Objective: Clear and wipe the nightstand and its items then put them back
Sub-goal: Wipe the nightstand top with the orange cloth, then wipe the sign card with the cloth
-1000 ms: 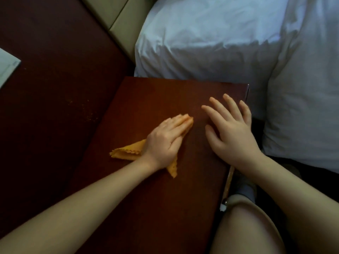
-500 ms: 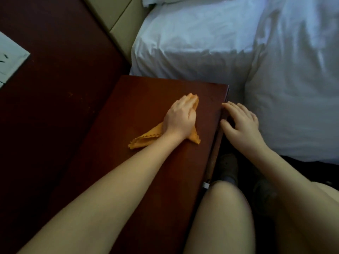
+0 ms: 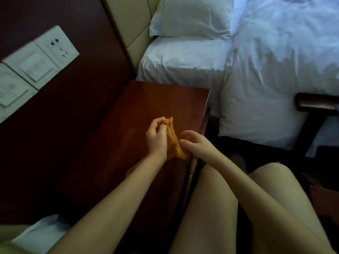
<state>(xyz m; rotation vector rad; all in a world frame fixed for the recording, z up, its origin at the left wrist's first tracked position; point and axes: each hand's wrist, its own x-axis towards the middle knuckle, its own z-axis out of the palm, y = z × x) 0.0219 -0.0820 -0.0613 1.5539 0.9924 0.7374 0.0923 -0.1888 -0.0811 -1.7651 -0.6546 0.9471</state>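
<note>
The dark red wooden nightstand [image 3: 146,99] stands between the wall panel and the bed, its top bare apart from the cloth. An orange cloth [image 3: 173,143] with a zigzag edge hangs above the top, lifted off it. My left hand [image 3: 157,136] pinches its upper edge between fingers and thumb. My right hand [image 3: 194,142] is just right of the cloth with fingers spread, its fingertips at the cloth's edge. Whether it grips the cloth is not clear. No nightstand items are in view.
White wall switches and a socket [image 3: 36,65] sit on the dark panel at the left. A bed with white sheets [image 3: 275,70] and a pillow [image 3: 189,17] fills the right. My bare knees [image 3: 211,198] are by the nightstand's front edge. A dark chair frame [image 3: 315,103] is far right.
My left hand stopped pressing the cloth flat and lifted it off the top. My right hand left the nightstand's edge and came in beside the cloth. The camera view pulled back.
</note>
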